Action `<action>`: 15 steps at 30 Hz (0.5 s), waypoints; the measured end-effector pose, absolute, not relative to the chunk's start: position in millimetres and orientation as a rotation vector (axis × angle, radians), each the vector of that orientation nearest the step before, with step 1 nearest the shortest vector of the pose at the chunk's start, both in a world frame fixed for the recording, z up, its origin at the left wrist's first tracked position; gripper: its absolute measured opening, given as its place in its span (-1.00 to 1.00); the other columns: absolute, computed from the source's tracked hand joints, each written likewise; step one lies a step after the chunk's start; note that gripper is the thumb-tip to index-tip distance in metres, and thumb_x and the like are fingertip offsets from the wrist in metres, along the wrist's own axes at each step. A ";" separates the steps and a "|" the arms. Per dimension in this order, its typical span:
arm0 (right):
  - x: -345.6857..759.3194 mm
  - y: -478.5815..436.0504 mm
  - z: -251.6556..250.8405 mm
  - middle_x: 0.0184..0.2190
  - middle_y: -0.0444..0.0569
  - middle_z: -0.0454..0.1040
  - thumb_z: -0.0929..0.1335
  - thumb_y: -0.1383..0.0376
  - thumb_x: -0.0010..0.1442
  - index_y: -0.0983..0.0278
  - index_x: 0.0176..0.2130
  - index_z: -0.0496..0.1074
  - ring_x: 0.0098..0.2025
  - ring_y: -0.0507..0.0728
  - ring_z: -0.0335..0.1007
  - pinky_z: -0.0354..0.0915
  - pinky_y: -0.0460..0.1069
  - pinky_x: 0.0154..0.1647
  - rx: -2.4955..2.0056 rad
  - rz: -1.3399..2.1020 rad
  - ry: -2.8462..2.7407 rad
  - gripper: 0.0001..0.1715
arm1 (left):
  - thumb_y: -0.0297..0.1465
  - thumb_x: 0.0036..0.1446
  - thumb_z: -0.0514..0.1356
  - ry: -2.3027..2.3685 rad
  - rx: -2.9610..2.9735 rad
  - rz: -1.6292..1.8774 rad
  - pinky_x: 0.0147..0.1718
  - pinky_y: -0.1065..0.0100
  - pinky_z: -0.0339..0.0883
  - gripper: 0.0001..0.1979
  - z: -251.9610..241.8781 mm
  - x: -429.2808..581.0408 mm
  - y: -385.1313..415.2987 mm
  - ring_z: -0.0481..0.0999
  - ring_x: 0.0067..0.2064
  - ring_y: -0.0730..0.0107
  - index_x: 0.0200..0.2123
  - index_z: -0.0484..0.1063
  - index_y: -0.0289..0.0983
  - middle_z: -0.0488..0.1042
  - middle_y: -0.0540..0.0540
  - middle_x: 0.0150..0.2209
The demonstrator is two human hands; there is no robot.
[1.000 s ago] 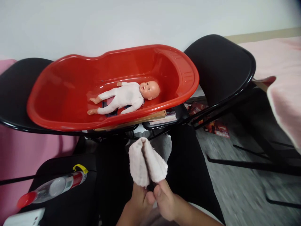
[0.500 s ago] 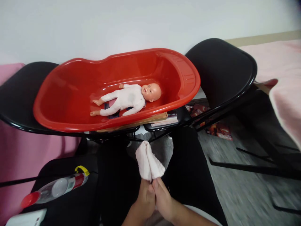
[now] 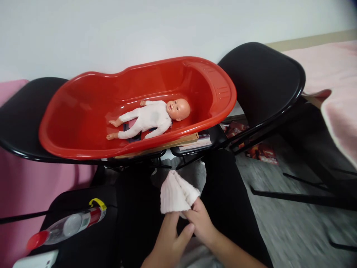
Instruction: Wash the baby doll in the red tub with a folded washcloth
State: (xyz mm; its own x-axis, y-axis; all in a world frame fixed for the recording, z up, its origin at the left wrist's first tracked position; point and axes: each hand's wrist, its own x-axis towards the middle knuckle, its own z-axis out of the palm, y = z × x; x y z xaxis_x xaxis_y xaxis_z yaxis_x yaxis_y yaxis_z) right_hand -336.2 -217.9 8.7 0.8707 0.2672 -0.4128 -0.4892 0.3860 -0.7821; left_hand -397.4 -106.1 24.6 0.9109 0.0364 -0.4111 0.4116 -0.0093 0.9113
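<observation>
Above my lap is a small white ribbed cloth (image 3: 176,193), folded to a peak at its far end. Its exact kind does not show. My left hand (image 3: 170,238) reaches its fingers under or into the near edge, thumb stretched out to the side. My right hand (image 3: 203,220) grips the right near edge, some fingertips hidden by the fabric. Beyond them, a baby doll (image 3: 152,116) in a white suit lies on its back in a red baby bathtub (image 3: 75,126), its head to the right. Something dark and pink lies partly hidden beneath the doll.
Black chairs (image 3: 262,82) stand at both ends of the bathtub. Books (image 3: 196,144) lie under its front rim. At lower left, a plastic bottle (image 3: 68,226) with a red cap lies on a black seat beside a white device (image 3: 36,260). Pink fabric (image 3: 334,74) hangs at right.
My hands, pressed together before, have moved apart. The cloth has spread wider at its near edge, and my right hand has shifted right and slightly up along it.
</observation>
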 end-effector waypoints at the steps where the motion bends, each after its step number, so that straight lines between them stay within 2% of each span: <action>1: -332.5 -219.9 8.7 0.15 0.05 0.56 0.58 0.11 0.08 0.12 0.11 0.58 0.28 0.35 0.40 0.14 0.29 0.43 -1.085 0.470 0.239 -0.40 | -0.11 0.17 0.35 0.348 1.678 -0.283 0.42 -0.14 -0.05 -0.46 24.1 -402.3 -108.0 0.28 0.37 -0.22 0.17 0.56 -0.19 0.47 -0.30 0.25; 4: -321.2 -227.2 5.6 0.04 0.05 0.63 0.58 0.11 0.09 0.14 -0.04 0.66 0.16 0.35 0.50 0.21 0.28 0.38 -1.096 0.468 0.244 -0.57 | -0.09 0.18 0.33 0.398 1.816 -0.160 0.41 -0.13 -0.03 -0.55 20.1 -413.8 -116.9 0.34 0.32 -0.28 0.07 0.64 -0.16 0.50 -0.30 0.21; 6: -315.9 -232.1 1.8 -0.02 0.06 0.65 0.58 0.09 0.09 0.17 -0.09 0.68 0.09 0.34 0.54 0.26 0.27 0.33 -1.098 0.479 0.253 -0.61 | -0.11 0.20 0.32 0.447 1.810 -0.044 0.42 -0.06 0.00 -0.56 17.0 -415.5 -119.9 0.33 0.33 -0.24 0.08 0.63 -0.16 0.48 -0.29 0.23; 11: -313.2 -237.7 -5.5 -0.09 0.04 0.67 0.58 0.09 0.08 0.19 -0.10 0.68 0.04 0.32 0.56 0.31 0.24 0.27 -1.078 0.540 0.243 -0.61 | -0.24 0.26 0.31 0.524 1.853 0.295 0.43 0.07 0.01 -0.57 11.7 -401.1 -106.0 0.28 0.38 -0.07 0.18 0.52 -0.15 0.35 -0.23 0.34; 15: -317.5 -234.3 -6.0 -0.06 0.06 0.67 0.61 0.10 0.03 0.22 -0.03 0.64 0.04 0.33 0.57 0.39 0.18 0.15 -0.936 0.636 0.242 -0.48 | -0.27 0.24 0.32 0.412 1.968 0.369 0.35 0.03 0.21 -0.50 5.9 -389.8 -88.6 0.33 0.36 -0.04 0.24 0.45 -0.18 0.39 -0.24 0.32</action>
State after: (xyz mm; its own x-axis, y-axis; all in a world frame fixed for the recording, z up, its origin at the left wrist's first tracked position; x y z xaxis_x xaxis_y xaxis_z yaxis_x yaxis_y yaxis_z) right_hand -317.5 -234.3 -6.0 0.7933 0.4020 -0.4573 -0.6043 0.4283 -0.6718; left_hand -389.8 -88.6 5.9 0.8937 0.4427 0.0736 0.1217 -0.3970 0.9097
